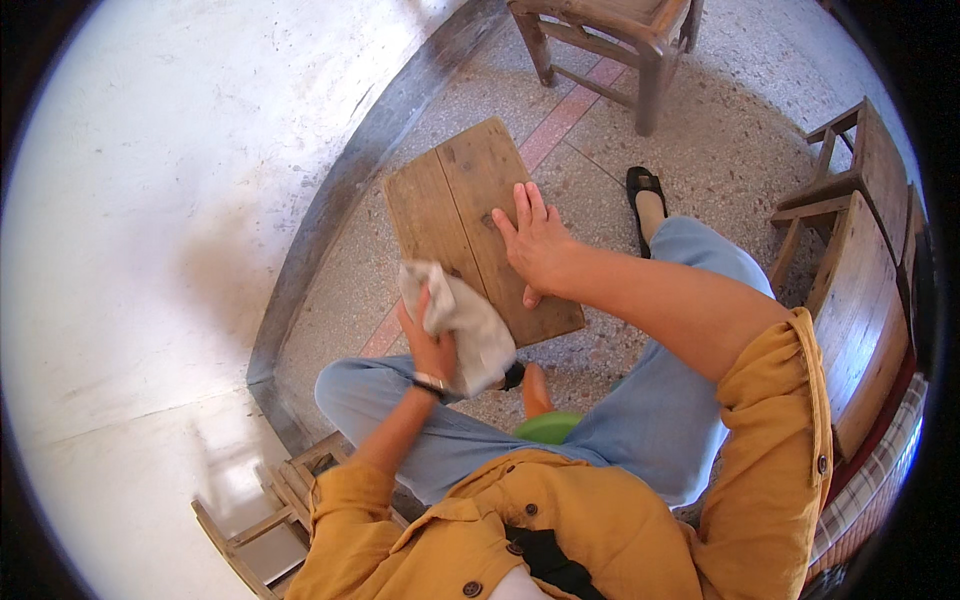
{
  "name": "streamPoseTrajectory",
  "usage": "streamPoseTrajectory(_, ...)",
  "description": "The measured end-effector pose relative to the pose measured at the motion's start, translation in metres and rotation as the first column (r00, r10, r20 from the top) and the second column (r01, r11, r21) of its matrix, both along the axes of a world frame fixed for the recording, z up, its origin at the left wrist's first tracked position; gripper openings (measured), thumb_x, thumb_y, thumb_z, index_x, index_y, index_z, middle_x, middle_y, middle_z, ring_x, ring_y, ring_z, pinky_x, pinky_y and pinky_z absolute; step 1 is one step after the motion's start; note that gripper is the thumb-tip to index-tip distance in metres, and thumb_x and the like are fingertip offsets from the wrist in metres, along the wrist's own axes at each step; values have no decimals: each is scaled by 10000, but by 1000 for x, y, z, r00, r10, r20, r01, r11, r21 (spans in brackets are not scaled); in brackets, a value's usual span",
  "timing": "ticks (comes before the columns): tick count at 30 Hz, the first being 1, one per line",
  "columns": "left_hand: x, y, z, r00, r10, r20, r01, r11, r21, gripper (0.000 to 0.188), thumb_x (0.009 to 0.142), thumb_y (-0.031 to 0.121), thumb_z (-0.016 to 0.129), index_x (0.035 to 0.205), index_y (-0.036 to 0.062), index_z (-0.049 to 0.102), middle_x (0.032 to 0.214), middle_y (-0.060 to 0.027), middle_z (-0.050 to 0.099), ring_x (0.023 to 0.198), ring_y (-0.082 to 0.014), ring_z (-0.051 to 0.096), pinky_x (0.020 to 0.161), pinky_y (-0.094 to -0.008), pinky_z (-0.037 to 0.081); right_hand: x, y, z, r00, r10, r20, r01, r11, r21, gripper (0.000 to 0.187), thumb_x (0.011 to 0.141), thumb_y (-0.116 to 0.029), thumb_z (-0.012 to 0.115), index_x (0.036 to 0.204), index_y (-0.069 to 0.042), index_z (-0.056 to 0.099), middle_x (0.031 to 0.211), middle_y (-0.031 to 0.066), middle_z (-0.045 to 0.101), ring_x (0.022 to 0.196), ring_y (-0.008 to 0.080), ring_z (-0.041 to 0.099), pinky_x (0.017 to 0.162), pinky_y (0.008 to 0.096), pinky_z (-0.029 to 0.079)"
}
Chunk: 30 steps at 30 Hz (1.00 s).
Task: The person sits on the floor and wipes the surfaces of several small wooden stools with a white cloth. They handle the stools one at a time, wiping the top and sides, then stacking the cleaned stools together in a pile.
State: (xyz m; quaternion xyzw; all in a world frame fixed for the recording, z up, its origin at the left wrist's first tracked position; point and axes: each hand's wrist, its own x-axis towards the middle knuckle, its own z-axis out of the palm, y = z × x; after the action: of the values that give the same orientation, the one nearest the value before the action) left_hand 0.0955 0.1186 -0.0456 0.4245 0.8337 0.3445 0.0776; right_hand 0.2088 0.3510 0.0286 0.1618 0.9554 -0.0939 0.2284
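Observation:
In front of me is a small wooden stool (440, 205) with a worn plank top and a seam running along it. My left hand (430, 340) is closed round a whitish cloth (470, 330), which hangs loosely by the stool's near left edge. Part of the cloth overlaps the wood. My right hand (537, 240) lies on the right side of the plank top, fingers spread, with the thumb toward the near edge. Whatever supports the top is hidden beneath it.
A wooden chair (645, 60) stands beyond the stool. More wooden furniture (860, 290) lines the right side, and a slatted wooden piece (280, 520) is at lower left. A white wall (150, 250) rises on the left. Something green (548, 428) shows between my legs.

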Motion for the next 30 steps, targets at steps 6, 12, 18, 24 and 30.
streamPoseTrajectory(6, -12, 13, 8, 999, -42, 27, 42, 999, -6, 772, 609, -116, 456, 1338, 138, 453, 1364, -237, 296, 1285, -427, 291, 1094, -428, 214, 3, 0, -1, 999, 14, -32, -14, 1000, 12, 1290, 504, -548, 820, 1429, 33, 134, 1417, 406, 59, 1345, 507, 91, 1048, 498, 282)
streamPoseTrajectory(12, -132, 107, -15, 953, 22, -303, -35, 999, -36, 682, 634, 33, 599, 1290, 189, 497, 1385, -276, 316, 1280, -423, 322, 1056, -428, 297, 1, -4, -1, 997, 33, -72, -33, 999, 1, 1288, 494, -546, 823, 1427, 35, 151, 1407, 415, 87, 1338, 510, 113, 1038, 501, 296)
streamPoseTrajectory(18, -110, 116, -13, 890, -50, -452, -11, 991, -132, 673, 636, 105, 646, 1285, 198, 497, 1386, -235, 340, 1290, -416, 291, 1088, -484, 202, -4, 8, 6, 998, 48, -50, -47, 999, 13, 965, 672, -466, 742, 1368, 34, 298, 1382, 383, 220, 1305, 467, 267, 956, 479, 400)
streamPoseTrajectory(24, 26, 78, 29, 910, -266, -319, 226, 961, -158, 757, 574, -25, 579, 1305, 146, 481, 1444, -196, 281, 1338, -424, 233, 1101, -508, 152, -19, 45, 54, 971, -182, -158, 136, 955, -264, 468, 881, -342, 537, 1211, -16, 476, 1223, 245, 509, 1059, 330, 571, 790, 416, 504)
streamPoseTrajectory(30, 5, 68, 62, 902, -372, 217, 278, 888, 366, 672, 613, -70, 444, 1274, 44, 476, 1335, -170, 421, 1281, -289, 371, 1072, -394, 256, -7, -3, -3, 507, -161, -847, -45, 976, -212, 464, 897, -392, 484, 1233, -71, 492, 1238, 227, 486, 1134, 361, 497, 924, 440, 423)
